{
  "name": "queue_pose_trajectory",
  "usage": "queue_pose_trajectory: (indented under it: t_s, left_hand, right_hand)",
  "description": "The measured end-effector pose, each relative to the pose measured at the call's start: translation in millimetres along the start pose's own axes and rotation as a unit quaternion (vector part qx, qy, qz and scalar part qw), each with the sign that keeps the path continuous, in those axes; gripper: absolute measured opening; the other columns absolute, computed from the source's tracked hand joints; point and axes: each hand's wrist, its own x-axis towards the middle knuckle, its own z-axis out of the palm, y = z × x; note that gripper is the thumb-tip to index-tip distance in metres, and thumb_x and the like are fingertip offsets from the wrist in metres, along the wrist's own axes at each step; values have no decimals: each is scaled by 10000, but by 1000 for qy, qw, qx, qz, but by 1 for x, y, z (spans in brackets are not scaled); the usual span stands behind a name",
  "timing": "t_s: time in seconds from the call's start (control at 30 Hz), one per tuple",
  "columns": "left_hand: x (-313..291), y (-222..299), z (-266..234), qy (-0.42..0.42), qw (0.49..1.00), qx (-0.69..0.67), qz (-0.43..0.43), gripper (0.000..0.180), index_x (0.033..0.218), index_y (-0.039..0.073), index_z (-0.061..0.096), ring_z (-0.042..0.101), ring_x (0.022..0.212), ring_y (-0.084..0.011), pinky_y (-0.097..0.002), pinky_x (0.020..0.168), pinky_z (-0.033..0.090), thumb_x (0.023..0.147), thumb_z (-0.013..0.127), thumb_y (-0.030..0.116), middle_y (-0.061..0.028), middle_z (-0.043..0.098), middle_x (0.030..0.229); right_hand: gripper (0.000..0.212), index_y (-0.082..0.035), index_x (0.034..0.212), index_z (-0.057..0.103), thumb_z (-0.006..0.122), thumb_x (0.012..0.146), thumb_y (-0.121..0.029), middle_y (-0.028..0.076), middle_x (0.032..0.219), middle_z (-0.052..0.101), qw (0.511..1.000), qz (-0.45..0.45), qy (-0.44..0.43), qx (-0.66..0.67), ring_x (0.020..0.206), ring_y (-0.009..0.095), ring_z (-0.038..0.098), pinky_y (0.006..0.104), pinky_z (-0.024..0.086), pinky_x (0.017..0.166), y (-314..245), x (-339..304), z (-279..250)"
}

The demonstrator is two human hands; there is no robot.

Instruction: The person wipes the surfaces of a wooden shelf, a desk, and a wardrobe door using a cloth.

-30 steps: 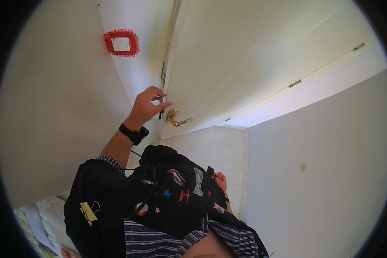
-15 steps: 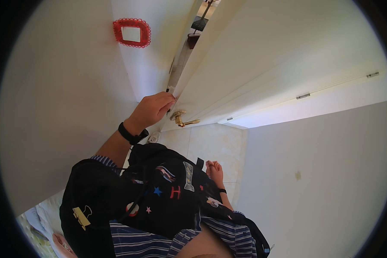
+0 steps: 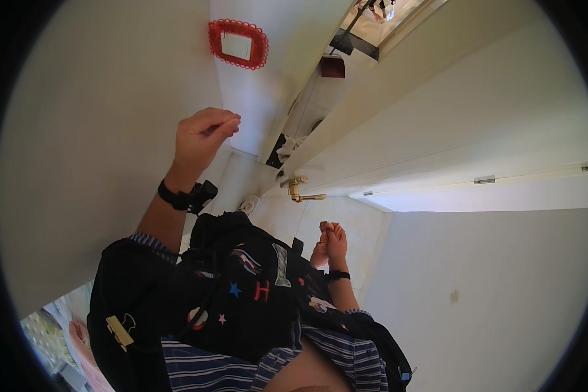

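Observation:
My left hand (image 3: 206,138) is raised in front of the wall, apart from the door, its fingers and thumb pressed together. Nothing shows between them. A black band with a small dark device (image 3: 197,196) circles that wrist. My right hand (image 3: 334,240) hovers low by my body with its fingers curled; whether anything is inside is hidden. The white door (image 3: 398,124) stands ajar, with a gold lever handle (image 3: 300,189) between my two hands. Neither hand touches the handle.
A red scalloped frame (image 3: 260,46) with a pale centre is on the wall at upper left. Through the gap show a dark red dustpan (image 3: 332,66) and a pale tiled floor. A grey wall (image 3: 490,287) stands at right. A white shoe (image 3: 249,205) shows below.
My left hand has come off the door's edge and moved left and up. The gap has widened. My right hand has risen slightly.

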Motion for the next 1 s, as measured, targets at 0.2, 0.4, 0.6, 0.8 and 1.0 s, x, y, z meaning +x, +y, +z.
queue_pose_trajectory:
  t_s: [0.2, 0.4, 0.6, 0.8, 1.0]
  left_hand:
    - [76, 2, 37, -44, 997, 1, 70, 71, 944, -20, 760, 671, 771, -122, -262, 697, 544, 903, 781, 35, -80, 722, 868]
    - [141, -26, 142, -216, 955, 119, 163, 229, 849, 36, 735, 686, 785, -310, -404, 729, 548, 916, 743, 255, -120, 720, 851]
    - [225, -56, 294, -305, 878, 201, 309, 227, 860, 44, 732, 693, 844, -373, -490, 744, 560, 943, 610, 215, -147, 727, 881]
    - [322, -32, 362, -64, 836, 466, 282, 381, 1322, 76, 608, 631, 1204, -396, -513, 909, 554, 944, 568, 113, -172, 651, 1286]
    - [339, 11, 350, -88, 937, 263, 214, 699, 1597, 119, 344, 457, 1379, -516, -509, 1133, 430, 971, 623, 253, -232, 331, 1631]
  right_hand:
    - [39, -73, 1023, 624, 610, 988, -85, 40, 948, 687, 998, 6, 29, 61, 786, 115, 632, 260, 529, 693, 35, -12, -12]
    - [58, -46, 988, 623, 646, 983, -99, 55, 933, 701, 993, 58, 92, -52, 835, 135, 655, 265, 537, 750, -5, -44, 21]
    - [35, -56, 977, 641, 614, 982, -77, 33, 911, 678, 982, 62, 166, 68, 738, 104, 617, 262, 517, 602, -8, -65, 46]
    - [69, -57, 1029, 631, 623, 996, -118, 38, 910, 671, 968, 48, 210, 130, 828, 135, 646, 276, 545, 656, 51, -87, 44]
    - [115, -47, 1082, 633, 619, 980, -100, 69, 1026, 694, 934, 41, 319, 158, 930, 159, 671, 295, 555, 785, 37, -103, 46]
